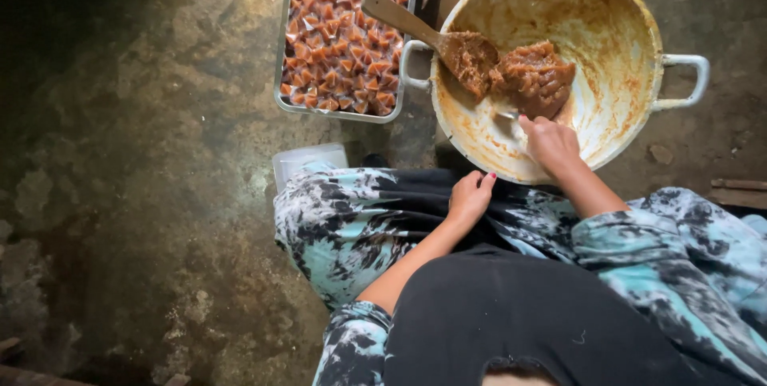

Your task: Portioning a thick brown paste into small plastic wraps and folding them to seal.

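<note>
Our right hand (pixel 550 142), fingers pinched on a small metal utensil (pixel 505 114), sits just below the brown paste (pixel 534 76) in the pan (pixel 631 26); our left hand (pixel 470 196) rests loosely curled, empty, on the lap.

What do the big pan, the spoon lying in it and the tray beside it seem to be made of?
The big pan looks like pale enamelled or painted metal, with bare grey metal loop handles; brown smears hide much of the coating. The spoon seems plain unfinished wood: matte tan, flat broad handle. The tray appears thin shiny metal, perhaps aluminium or steel, judging by its bright rolled rim.
</note>
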